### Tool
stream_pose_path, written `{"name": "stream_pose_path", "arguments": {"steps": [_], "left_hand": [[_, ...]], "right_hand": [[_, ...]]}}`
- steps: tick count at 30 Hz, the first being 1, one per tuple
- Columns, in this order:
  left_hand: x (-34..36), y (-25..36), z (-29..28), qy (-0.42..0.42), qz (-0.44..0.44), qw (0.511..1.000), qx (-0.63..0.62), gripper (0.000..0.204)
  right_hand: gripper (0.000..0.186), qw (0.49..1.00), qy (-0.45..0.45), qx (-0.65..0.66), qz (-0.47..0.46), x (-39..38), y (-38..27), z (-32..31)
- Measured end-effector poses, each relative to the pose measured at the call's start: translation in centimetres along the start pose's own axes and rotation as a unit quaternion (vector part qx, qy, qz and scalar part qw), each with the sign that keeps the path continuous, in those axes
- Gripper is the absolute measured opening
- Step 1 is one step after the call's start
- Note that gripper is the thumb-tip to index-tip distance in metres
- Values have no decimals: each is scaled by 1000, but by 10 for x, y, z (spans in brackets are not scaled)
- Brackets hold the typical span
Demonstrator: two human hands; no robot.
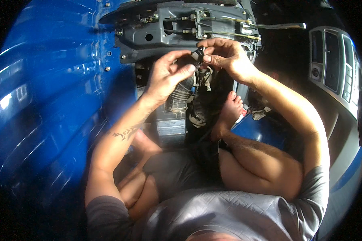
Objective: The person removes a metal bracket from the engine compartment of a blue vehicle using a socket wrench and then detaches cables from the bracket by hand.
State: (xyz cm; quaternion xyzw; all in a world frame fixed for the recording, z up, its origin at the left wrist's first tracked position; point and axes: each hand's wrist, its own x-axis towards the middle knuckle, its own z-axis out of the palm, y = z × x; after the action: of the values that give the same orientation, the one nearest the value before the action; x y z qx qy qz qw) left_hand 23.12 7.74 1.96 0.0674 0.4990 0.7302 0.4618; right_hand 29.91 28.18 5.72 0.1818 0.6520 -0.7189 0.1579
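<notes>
A small black part with a pale patch [198, 54] is held up between my two hands, above an opening with engine parts in it. My left hand [165, 76] has its thumb and fingers closed on the near left side of the part. From the right, my right hand [233, 60] pinches it between thumb and fingertips. Fingers cover much of the part, so its exact kind does not show. Just below the hands runs a ribbed dark hose [179, 96], with a small metal fitting [208, 82] beside it.
Beyond the hands lies a dark metal bracket plate [149, 28] carrying two cables [225, 19] and a lever [281, 26]. Blue ridged sheet metal [48, 80] fills the left. A grey dashboard panel [340, 64] stands at the right. My bare foot [231, 108] rests beside the opening.
</notes>
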Motion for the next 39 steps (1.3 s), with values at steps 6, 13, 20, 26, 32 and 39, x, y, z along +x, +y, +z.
{"name": "stream_pose_path", "arguments": {"steps": [6,13,20,26,32,39], "left_hand": [[4,-29,-3,-13,-76,995,-64,32],[25,-13,-26,14,-113,980,-164,30],[42,-27,-37,54,-46,995,-69,28],[67,-22,-48,111,7,992,62,24],[83,-23,-66,153,16,986,62,23],[80,-28,-66,162,-5,986,45,19]], "right_hand": [[30,990,62,-75,98,17,14,7],[18,995,56,-27,82,48,17,4],[20,995,58,-21,84,78,27,-4],[17,994,63,-91,22,102,14,-13],[23,985,70,-153,28,111,7,-20],[27,955,-4,-297,20,51,21,-44]]}}
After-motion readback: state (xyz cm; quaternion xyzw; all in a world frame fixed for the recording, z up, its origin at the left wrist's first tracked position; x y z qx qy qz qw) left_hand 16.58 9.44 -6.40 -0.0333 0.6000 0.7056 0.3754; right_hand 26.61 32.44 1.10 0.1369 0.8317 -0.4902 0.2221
